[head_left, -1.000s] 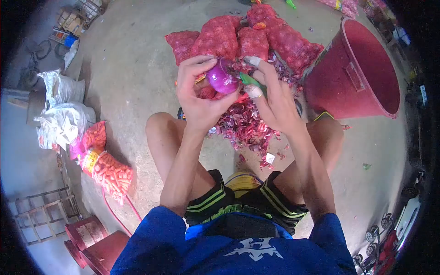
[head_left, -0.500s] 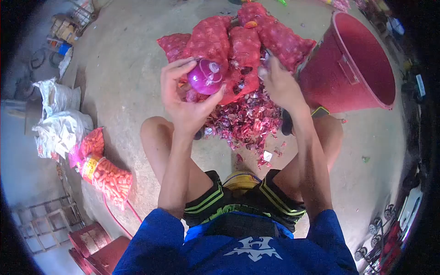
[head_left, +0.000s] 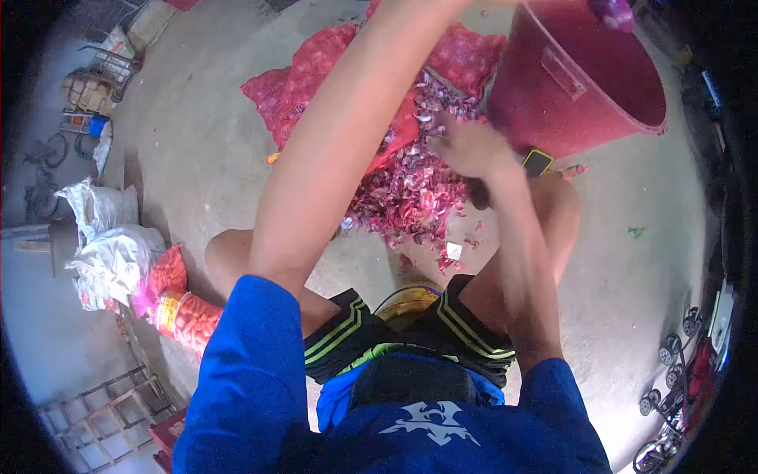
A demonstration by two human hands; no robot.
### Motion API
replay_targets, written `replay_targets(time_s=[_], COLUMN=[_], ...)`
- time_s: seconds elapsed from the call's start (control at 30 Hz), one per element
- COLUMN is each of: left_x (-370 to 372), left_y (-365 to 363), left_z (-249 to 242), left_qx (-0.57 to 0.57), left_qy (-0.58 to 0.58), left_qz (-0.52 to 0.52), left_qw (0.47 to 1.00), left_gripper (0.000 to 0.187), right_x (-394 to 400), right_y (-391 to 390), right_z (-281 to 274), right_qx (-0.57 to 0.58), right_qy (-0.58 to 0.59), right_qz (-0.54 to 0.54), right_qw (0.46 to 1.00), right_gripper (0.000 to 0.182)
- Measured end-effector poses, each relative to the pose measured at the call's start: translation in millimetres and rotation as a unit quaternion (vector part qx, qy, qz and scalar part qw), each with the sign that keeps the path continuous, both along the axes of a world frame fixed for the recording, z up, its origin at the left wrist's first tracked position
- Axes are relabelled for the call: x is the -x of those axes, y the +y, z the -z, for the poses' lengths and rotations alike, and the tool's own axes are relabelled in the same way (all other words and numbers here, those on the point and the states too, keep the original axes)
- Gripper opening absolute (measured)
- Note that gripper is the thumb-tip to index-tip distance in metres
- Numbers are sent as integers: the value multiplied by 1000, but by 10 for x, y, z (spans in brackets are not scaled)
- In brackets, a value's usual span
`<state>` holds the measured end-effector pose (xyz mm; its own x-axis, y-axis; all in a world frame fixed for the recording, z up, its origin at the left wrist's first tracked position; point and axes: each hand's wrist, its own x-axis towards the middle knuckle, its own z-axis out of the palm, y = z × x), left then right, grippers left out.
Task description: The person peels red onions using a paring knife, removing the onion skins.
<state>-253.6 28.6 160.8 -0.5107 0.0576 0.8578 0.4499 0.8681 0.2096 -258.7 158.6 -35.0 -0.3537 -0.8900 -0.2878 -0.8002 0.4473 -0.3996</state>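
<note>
My left arm reaches up and across to the right, over the red mesh sacks. Only a sliver of my left hand (head_left: 545,2) shows at the top edge, its fingers mostly cut off. Close by, a purple onion (head_left: 613,13) is over the mouth of the large red bin (head_left: 545,103); whether the hand grips it cannot be seen. My right hand (head_left: 474,148) is over a heap of onion skins (head_left: 410,197), with its fingers smeared by motion; anything in them is too blurred to tell.
Red mesh sacks of onions (head_left: 276,99) lie behind the heap. A yellow-edged dark object (head_left: 538,163) lies beside the bin. At left are white sacks (head_left: 118,253) and a bag of orange items (head_left: 193,320). Wheeled items (head_left: 671,351) stand at far right.
My left hand has swung from the middle up and right to the bin with the onion. My right hand has dropped slightly lower. The view has shifted, uncovering more of the skins.
</note>
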Motion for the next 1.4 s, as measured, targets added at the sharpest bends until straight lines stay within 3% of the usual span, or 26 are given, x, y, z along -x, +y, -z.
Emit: replay_targets(time_s=[0.07,0.13,0.2,0.3,0.37,0.43,0.5,0.57,0.63,0.67,0.73,0.77,0.83,0.9,0.93,1.0,1.13,1.23,1.4], left_x=[-103,-226,-551,-1032,-1256,-1297,-1258,-1163,-1073,-977,-930,-1015,-1026,-1063,-1048,-1049,-1055,-1054,-1182], left_y=[-5,-479,-745,-953,-996,-1176,-1339,-1446,-1472,-1524,-1661,-1712,-1794,-1913,-1953,-2004,-1984,-1971,-1845], left_z=[213,753,1767,3245,3964,4603,5008,5182,5237,5296,5595,5710,5746,5751,5774,5850,6024,5964,5823], left_qx=[-131,-251,-240,-255,-277,-173,-135,-95,223,221,356,405,372,360,360,232,209,242,182], left_qy=[-17,-200,-191,-313,-376,-436,-500,-558,-612,-613,-709,-656,-661,-608,-608,-626,-623,-661,-619], left_qz=[-65,16,-107,-219,-230,-275,-276,-276,-282,-276,-280,-316,-322,-337,-339,-365,-398,-377,-375], left_qw=[989,947,946,889,854,839,810,777,704,706,541,553,567,622,621,649,640,602,666], left_gripper=[57,59,48,37,39,36,37,38,39,39,43,51,53,58,58,64,67,69,70], right_x=[209,423,482,348,347,435,483,536,574,593,613,632,655,638,625,571,538,580,531], right_y=[252,475,691,864,897,868,844,798,725,684,600,560,506,470,456,449,463,470,443], right_z=[-110,-201,-203,-334,-345,-295,-257,-268,-345,-357,-360,-363,-377,-371,-366,-348,-297,-292,-325], right_qx=[34,73,111,133,111,156,129,105,74,68,5,-1,-47,-49,-49,-37,-21,-41,-27], right_qy=[35,-6,-8,3,8,-59,-60,-57,-77,-77,-99,-102,-133,-135,-136,-127,-118,-114,-71], right_qz=[54,75,87,101,108,66,86,105,112,116,156,155,186,194,203,191,208,230,175], right_qw=[997,994,990,986,988,984,986,987,988,988,983,983,972,970,968,973,971,966,982], right_gripper=[53,53,53,52,52,50,51,52,53,53,55,55,66,65,65,64,61,61,62])
